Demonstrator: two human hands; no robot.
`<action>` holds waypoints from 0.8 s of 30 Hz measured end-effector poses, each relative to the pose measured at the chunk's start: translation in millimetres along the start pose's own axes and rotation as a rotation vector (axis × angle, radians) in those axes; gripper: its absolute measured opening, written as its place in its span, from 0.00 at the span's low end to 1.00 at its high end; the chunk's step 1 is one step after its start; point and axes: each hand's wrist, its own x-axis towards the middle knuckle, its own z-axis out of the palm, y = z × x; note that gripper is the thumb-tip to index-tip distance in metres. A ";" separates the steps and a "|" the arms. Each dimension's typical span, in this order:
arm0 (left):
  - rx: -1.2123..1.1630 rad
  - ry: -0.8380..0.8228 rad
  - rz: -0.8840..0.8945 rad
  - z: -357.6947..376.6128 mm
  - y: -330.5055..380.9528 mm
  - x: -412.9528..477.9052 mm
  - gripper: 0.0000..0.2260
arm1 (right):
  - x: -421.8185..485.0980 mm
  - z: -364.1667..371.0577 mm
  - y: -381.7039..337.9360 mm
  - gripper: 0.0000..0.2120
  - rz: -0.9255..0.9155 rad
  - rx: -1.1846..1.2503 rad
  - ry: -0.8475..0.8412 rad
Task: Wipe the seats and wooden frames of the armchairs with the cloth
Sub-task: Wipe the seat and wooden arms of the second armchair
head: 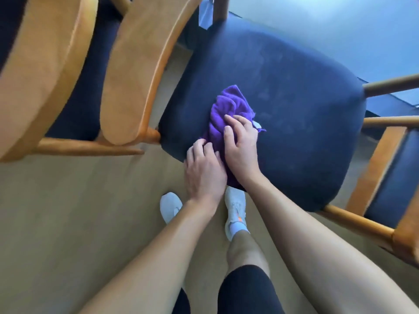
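Where the crumpled purple terry cloth (229, 109) sits: near front edge of the dark navy padded armchair seat (294, 87).
Left hand (205, 171): curled, pinching its near edge.
Right hand (241, 147): on top, clutching folds.

Pale tan floor (68, 211), bluish light.

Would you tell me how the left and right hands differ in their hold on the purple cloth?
The left hand is at the front edge of the dark seat, fingers curled into the near end of the purple cloth. The right hand lies farther in, on top, fingers spread. Both touch the cloth.
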 end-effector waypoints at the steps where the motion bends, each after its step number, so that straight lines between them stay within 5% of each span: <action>1: 0.023 0.018 -0.038 2.7 6.7 -0.8 0.12 | 4.9 -3.2 -2.7 0.19 -0.042 -0.033 -0.030; 8: 0.051 0.037 -0.282 44.3 65.6 15.6 0.27 | 67.0 -44.2 -15.7 0.16 -0.150 -0.434 -0.102; 14: 0.044 0.130 -0.421 59.8 45.1 -7.0 0.25 | 111.8 -39.0 7.2 0.17 -0.381 -0.437 -0.145; 19: -0.161 0.283 -0.722 54.1 20.3 -7.3 0.24 | 104.5 -5.9 25.6 0.20 -0.465 -0.417 -0.240; 24: -0.158 0.368 -0.608 47.0 -1.7 47.1 0.24 | 97.2 3.8 37.2 0.22 -0.481 -0.490 -0.204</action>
